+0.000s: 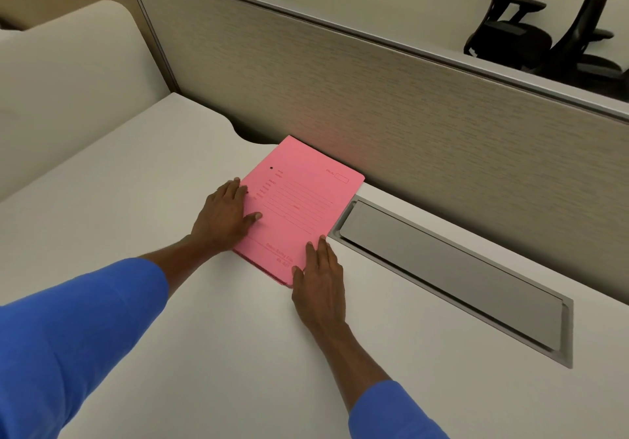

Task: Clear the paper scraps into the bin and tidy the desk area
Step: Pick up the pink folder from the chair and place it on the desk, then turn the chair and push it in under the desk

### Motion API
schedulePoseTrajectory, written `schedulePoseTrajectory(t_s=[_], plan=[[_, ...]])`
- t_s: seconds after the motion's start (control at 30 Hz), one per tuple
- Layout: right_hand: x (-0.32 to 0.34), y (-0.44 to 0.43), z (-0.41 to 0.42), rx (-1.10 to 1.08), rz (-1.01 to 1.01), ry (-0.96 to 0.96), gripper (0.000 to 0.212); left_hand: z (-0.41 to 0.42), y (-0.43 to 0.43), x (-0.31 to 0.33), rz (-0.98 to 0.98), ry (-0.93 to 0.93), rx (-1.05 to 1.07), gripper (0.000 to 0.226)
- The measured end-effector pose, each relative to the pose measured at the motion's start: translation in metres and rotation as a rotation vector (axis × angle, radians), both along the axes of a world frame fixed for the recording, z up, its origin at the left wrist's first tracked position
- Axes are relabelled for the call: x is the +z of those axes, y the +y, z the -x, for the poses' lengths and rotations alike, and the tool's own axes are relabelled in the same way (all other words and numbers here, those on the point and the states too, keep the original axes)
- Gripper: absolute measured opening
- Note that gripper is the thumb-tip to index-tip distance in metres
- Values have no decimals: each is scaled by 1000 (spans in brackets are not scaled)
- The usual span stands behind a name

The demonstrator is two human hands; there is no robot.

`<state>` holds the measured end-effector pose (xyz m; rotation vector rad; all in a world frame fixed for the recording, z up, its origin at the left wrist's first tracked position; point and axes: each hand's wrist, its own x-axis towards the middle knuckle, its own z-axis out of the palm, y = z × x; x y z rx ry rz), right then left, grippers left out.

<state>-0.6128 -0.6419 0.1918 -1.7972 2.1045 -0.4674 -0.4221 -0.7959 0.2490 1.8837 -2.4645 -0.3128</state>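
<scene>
A pink file folder (299,200) lies flat on the white desk (136,200), its far corner against the partition. My left hand (226,215) rests on the folder's left edge, fingers spread and thumb on its cover. My right hand (320,283) lies flat at the folder's near right corner, fingertips touching its edge. Neither hand lifts it. No paper scraps or bin are in view.
A grey cable-tray lid (452,275) is set into the desk to the right of the folder. A beige partition panel (374,91) runs along the back. Black office chairs (531,26) stand beyond it. A cream rounded divider (68,74) is on the left.
</scene>
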Motion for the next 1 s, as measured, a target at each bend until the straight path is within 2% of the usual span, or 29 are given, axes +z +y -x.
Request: schedulePoseTrajectory(t_s=[0.13, 0.23, 0.43, 0.6, 0.77, 1.0], plan=[[5, 44, -11, 4, 39, 41, 56, -12, 41, 10, 177, -14, -71, 37], [10, 82, -21, 36, 42, 73, 52, -26, 83, 23, 169, 58, -60, 17], [23, 174, -45, 89, -61, 80, 42, -68, 188, 32, -40, 93, -12, 21], [28, 263, -62, 61, -182, 47, 44, -118, 284, 28, -116, 112, 5, 22], [42, 367, -101, 58, -221, 25, 43, -175, 389, 30, -205, 162, -9, 22], [59, 497, -146, -36, -305, 11, 32, -233, 515, 35, -308, 198, -43, 24]])
